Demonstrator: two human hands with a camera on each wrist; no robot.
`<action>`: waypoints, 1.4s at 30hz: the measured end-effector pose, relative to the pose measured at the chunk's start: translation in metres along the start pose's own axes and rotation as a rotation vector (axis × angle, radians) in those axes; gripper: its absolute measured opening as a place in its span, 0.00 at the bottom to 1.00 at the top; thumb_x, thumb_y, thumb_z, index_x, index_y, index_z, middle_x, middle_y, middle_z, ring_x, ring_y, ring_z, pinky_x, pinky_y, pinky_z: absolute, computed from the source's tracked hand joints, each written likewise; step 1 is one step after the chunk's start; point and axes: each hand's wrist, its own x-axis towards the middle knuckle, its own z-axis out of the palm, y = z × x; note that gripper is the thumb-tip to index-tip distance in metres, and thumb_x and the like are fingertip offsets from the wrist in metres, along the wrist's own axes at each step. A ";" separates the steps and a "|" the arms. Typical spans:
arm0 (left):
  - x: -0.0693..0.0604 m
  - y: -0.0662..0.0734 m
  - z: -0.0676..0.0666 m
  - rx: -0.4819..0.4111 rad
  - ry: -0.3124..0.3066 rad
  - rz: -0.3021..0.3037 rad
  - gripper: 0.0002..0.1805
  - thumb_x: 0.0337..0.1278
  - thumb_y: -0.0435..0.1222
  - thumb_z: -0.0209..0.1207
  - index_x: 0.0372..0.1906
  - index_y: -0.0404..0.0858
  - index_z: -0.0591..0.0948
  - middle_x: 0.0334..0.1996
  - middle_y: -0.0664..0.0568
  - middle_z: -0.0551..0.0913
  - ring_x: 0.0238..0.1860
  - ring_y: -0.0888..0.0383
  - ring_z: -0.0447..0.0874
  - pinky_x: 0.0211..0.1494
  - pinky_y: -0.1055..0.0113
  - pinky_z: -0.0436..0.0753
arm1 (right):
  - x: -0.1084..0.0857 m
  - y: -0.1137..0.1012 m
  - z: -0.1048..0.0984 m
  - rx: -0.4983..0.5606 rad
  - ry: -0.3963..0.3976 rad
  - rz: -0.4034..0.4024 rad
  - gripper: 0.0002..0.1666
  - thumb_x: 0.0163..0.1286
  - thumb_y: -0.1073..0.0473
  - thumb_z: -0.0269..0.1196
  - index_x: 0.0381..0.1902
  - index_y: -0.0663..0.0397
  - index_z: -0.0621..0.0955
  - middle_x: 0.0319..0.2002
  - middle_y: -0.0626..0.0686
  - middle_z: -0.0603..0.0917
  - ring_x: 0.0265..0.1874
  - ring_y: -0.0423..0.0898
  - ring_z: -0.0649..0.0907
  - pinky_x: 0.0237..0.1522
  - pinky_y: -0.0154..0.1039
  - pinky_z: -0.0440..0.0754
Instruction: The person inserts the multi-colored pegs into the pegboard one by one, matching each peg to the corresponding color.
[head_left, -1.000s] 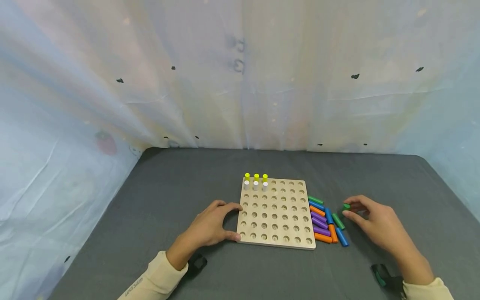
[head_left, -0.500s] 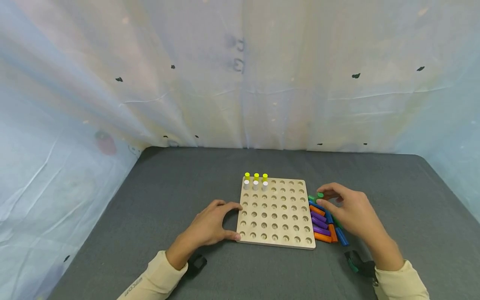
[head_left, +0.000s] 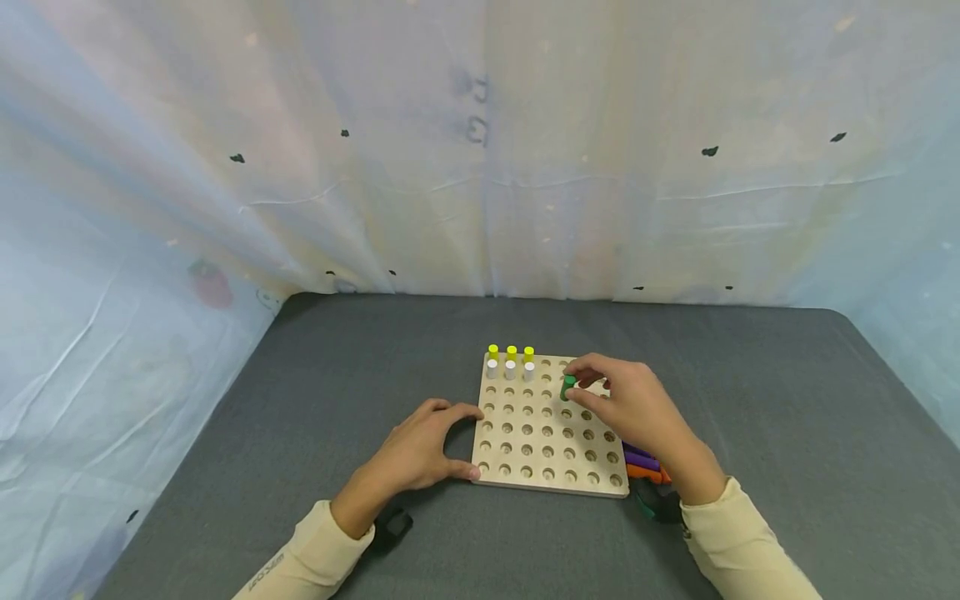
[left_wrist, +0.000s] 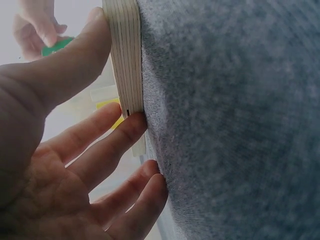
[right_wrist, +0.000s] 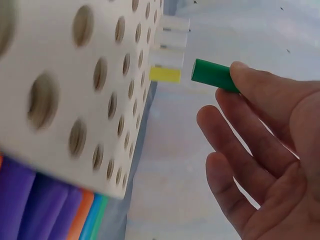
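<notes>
My right hand (head_left: 633, 406) pinches a green peg (head_left: 568, 387) between thumb and index finger, above the wooden hole board (head_left: 537, 479). In the right wrist view the green peg (right_wrist: 214, 75) hangs clear of the board's face (right_wrist: 60, 145), its lower end free. My left hand (head_left: 420, 450) touches the board's left edge with thumb and fingertips spread apart; the left wrist view shows its thumb and fingers (left_wrist: 107, 142) against the layered side (left_wrist: 125, 55). Three yellow pegs (head_left: 512, 351) stand in the back row at the left, and three white pegs (head_left: 510, 369) stand in front of them.
Purple pegs (head_left: 640, 458) and orange pegs (head_left: 642, 472) lie against the board's right side, partly hidden by my right hand and wrist. A grey cloth (head_left: 375, 333) covers the table, with a pale curtain (head_left: 555, 167) behind it.
My right hand has carried the green peg leftward from beyond the loose pegs to above the board, now covering some of those pegs. My left hand has stayed at the board's edge.
</notes>
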 end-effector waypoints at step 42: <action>-0.004 -0.003 -0.001 -0.021 0.013 0.022 0.40 0.36 0.54 0.77 0.62 0.59 0.79 0.64 0.48 0.75 0.66 0.48 0.72 0.58 0.38 0.75 | 0.069 -0.046 0.061 -0.016 -0.192 -0.058 0.13 0.65 0.54 0.70 0.47 0.43 0.86 0.37 0.45 0.89 0.32 0.37 0.85 0.35 0.34 0.81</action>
